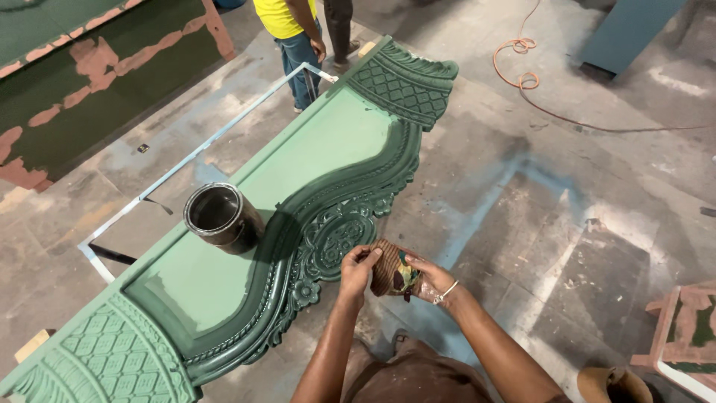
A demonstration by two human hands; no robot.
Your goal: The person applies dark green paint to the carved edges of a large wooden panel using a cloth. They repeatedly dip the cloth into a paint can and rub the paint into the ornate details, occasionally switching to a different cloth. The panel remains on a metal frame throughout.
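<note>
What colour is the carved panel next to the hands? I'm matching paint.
Green: the carved panel has a lighter flat centre and darker carved border, seen in the head view.

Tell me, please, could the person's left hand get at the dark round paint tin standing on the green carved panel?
Probably yes: the left hand is beside the panel's carved edge, and nothing stands between it and the paint tin. Both hands, though, are holding a brown ribbed rag.

Single head-worn view, looking steeply down from standing height.

The camera faces down and slightly forward over the wearer's forearms, with the left hand (358, 267) and right hand (426, 280) close below centre. The carved green panel (313, 160) runs diagonally from bottom left to top centre, and the concrete floor (567, 194) fills the right side. No second view overlaps.
</note>
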